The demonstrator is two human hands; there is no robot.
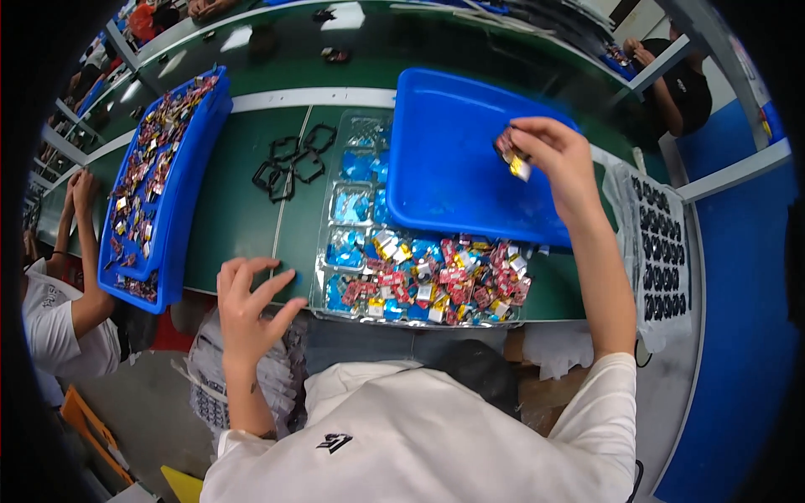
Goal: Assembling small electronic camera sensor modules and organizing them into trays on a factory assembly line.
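Observation:
My right hand (558, 163) is raised over a blue plastic tray (453, 159). Between its thumb and fingers it pinches a small red circuit board (513, 157), with a dark edge and a yellow and silver part hanging from it. My left hand (251, 306) hovers by the table's near edge, fingers spread and holding nothing. Between the hands lies a clear compartment tray (348, 201), partly under the blue one. A heap of small red boards with silver and yellow parts (444, 281) covers its near side, and blue pieces show in its pockets.
Several black plastic frames (289, 163) lie on the green table (239, 184). A blue bin (197, 168) full of small boards stands on the left. To the right, a pale sheet holds rows of black parts (662, 251). Other people work at the left and beyond the table.

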